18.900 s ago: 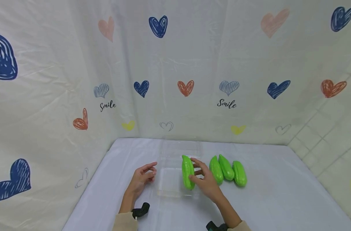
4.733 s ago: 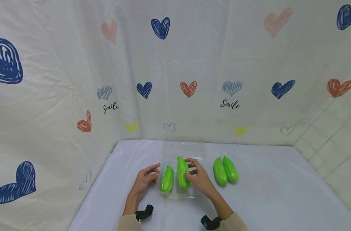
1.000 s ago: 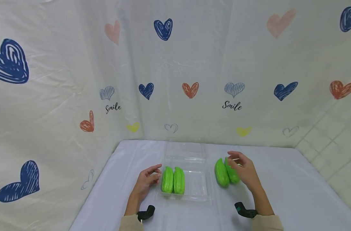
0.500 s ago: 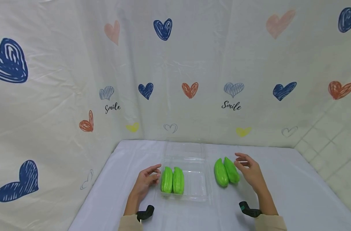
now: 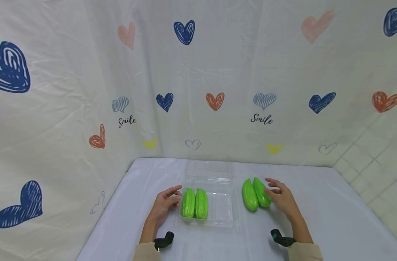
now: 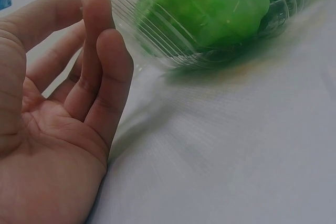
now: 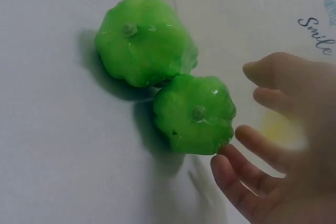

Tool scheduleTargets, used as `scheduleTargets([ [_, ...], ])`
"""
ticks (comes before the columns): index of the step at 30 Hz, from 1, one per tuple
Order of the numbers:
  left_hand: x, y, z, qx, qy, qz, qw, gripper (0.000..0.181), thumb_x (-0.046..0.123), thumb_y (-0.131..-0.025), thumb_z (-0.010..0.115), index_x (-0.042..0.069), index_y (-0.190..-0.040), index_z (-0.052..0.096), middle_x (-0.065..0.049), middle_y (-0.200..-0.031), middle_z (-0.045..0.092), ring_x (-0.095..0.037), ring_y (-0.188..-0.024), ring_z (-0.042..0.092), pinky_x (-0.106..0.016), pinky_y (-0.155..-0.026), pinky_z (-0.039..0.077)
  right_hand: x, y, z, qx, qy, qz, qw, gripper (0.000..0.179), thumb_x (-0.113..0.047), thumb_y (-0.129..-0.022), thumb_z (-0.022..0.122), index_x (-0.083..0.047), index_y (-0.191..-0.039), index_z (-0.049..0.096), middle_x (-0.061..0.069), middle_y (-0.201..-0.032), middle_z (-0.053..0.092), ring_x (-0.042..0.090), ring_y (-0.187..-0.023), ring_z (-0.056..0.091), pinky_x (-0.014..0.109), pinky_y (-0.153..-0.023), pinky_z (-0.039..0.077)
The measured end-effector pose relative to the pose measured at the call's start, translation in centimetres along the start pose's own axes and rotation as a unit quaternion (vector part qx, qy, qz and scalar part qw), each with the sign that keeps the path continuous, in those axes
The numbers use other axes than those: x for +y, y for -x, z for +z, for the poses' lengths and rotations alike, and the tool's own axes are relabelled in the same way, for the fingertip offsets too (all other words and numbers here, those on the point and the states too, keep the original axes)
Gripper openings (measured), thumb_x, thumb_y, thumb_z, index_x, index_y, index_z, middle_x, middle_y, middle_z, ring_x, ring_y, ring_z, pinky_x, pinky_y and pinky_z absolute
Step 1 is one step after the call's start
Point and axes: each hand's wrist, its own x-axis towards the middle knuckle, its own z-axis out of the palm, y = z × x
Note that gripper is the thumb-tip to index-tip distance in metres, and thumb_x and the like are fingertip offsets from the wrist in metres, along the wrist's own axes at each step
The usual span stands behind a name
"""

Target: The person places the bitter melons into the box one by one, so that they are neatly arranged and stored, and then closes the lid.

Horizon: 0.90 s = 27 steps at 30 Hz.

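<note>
My left hand [image 5: 166, 204] stays at the left side of a clear plastic clamshell box [image 5: 222, 206], its loosely bent fingers [image 6: 113, 59] right at the ridged wall. Two green ridged gourds [image 5: 189, 203] lie side by side in the left part of the box. My right hand [image 5: 282, 197] is beside two more such gourds on the table, thumb and fingers spread. Its fingertips are right at the right-hand gourd [image 7: 195, 115]; the other gourd [image 7: 142, 40] lies against that one's left. Both show a short stem stub towards the right wrist camera.
The box's lid [image 5: 209, 170] is folded back behind the tray. A white cloth [image 5: 322, 217] covers the table. Behind it hangs a pale curtain [image 5: 231, 65] printed with hearts, close to the table's far edge.
Earlier, the right hand held a gourd over the box; two gourds now lie inside. In the last second it has shifted right and lowered beside the right-hand gourd. The left hand stays by the box.
</note>
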Motion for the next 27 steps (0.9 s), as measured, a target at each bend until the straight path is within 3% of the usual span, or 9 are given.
scheduleTargets([
  [4, 0.00, -0.01, 0.00, -0.003, 0.001, 0.001, 1.0000, 0.057, 0.008, -0.092, 0.073, -0.002, -0.145, 0.053, -0.002, -0.104, 0.062, -0.010, -0.069, 0.061, -0.023, -0.066, 0.055, 0.27, -0.10, 0.18, -0.023, -0.005, 0.014, 0.9996, 0.065, -0.041, -0.101, 0.063, -0.014, -0.156, 0.042, 0.026, -0.151, 0.043, 0.047, -0.133, 0.050, 0.057, -0.099, 0.050],
  [13, -0.02, 0.00, 0.02, -0.003, -0.003, 0.005, 1.0000, 0.057, 0.008, -0.093, 0.073, -0.001, -0.145, 0.053, -0.003, -0.105, 0.062, -0.009, -0.069, 0.061, -0.022, -0.066, 0.055, 0.61, -0.17, 0.50, -0.057, -0.008, 0.015, 0.9982, 0.069, -0.043, -0.100, 0.063, -0.012, -0.157, 0.039, 0.029, -0.154, 0.039, 0.053, -0.137, 0.046, 0.064, -0.102, 0.047],
  [27, 0.14, 0.07, 0.14, 0.000, -0.004, 0.002, 1.0000, 0.056, 0.008, -0.093, 0.073, -0.001, -0.145, 0.054, -0.003, -0.106, 0.061, -0.010, -0.070, 0.061, -0.023, -0.067, 0.055, 0.64, -0.06, 0.69, -0.062, -0.010, 0.005, 0.9980, 0.067, -0.040, -0.099, 0.066, -0.011, -0.155, 0.043, 0.032, -0.151, 0.042, 0.051, -0.130, 0.052, 0.047, -0.091, 0.055],
])
